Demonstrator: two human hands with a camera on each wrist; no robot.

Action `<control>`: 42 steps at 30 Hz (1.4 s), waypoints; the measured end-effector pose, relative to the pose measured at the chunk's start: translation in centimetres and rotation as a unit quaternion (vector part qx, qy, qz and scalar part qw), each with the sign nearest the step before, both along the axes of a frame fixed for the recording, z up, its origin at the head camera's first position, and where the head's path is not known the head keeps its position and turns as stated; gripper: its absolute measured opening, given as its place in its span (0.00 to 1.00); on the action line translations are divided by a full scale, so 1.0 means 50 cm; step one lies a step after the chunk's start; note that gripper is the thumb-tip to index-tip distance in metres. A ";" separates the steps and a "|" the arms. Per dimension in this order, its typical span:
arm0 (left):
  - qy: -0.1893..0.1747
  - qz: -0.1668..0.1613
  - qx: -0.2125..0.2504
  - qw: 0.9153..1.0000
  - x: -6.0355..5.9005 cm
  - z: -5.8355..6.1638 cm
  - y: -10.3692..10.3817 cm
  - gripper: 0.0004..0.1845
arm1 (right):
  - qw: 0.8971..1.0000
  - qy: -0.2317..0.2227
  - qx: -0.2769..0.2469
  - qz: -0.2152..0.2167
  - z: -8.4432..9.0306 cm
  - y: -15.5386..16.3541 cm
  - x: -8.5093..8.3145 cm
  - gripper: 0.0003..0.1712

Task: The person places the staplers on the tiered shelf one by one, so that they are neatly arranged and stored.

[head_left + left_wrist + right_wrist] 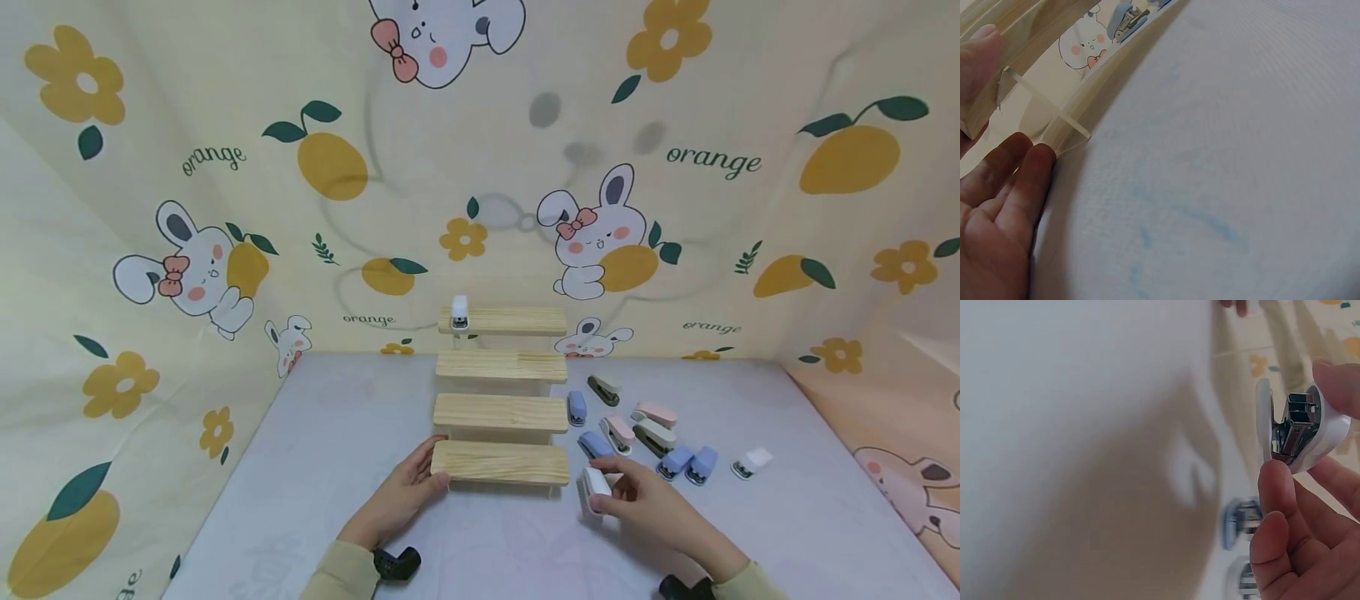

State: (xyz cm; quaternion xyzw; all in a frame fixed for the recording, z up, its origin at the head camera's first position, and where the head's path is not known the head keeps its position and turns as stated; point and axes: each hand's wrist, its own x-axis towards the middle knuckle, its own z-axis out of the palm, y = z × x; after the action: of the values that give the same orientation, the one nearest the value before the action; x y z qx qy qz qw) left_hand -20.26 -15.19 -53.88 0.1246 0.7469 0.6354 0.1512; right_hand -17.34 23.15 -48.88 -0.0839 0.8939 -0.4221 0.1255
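My right hand (633, 500) pinches a white mini stapler (596, 487) between thumb and fingers, to the right of the lowest wooden step. Up close in the right wrist view, the stapler (1300, 422) shows its metal inner parts between a white base and a rounded white top. At the left end of a four-tier wooden display rack (500, 463), my left hand (405, 492) grips the lowest board, thumb at its front edge. A clear support leg (1047, 103) shows under the board in the left wrist view. Another white stapler (459, 312) stands at the left of the top tier.
Several small staplers lie right of the rack: blue (701, 465), pink (617, 433), dark green and cream (603, 390). A white stapler (752, 462) sits farthest right. Behind the white-covered table (337, 417) hangs a printed cloth (465, 150) with rabbits and oranges.
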 end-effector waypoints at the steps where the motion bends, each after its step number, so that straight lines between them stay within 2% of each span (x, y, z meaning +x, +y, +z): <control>1: -0.001 0.000 0.001 1.000 0.000 0.001 0.000 0.34 | 1.000 0.008 0.000 -0.002 0.008 0.000 0.000 0.31; 9: -0.003 0.000 0.000 1.000 0.001 0.009 0.000 0.35 | 0.997 0.076 0.007 -0.026 0.069 -0.005 -0.005 0.28; 18: -0.010 0.004 0.002 1.000 0.000 0.010 -0.001 0.36 | 0.986 0.161 -0.005 -0.034 0.119 -0.015 -0.026 0.28; 28: -0.019 0.004 0.000 1.000 0.001 0.005 -0.005 0.38 | 0.983 0.181 -0.023 -0.026 0.179 -0.041 -0.063 0.31; 37: -0.018 -0.001 0.013 1.000 0.002 0.004 -0.003 0.37 | 0.973 0.231 -0.022 -0.019 0.224 -0.081 -0.106 0.33; 42: -0.026 0.002 0.005 1.000 0.007 0.009 0.000 0.36 | 0.964 0.259 -0.054 -0.025 0.232 -0.106 -0.134 0.33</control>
State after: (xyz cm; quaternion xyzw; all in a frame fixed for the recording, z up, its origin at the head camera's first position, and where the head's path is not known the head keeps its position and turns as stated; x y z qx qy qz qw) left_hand -19.94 -15.18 -53.42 0.1077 0.7397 0.6426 0.1683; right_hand -24.04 17.85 -37.27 -0.1746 0.8738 -0.4362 -0.1255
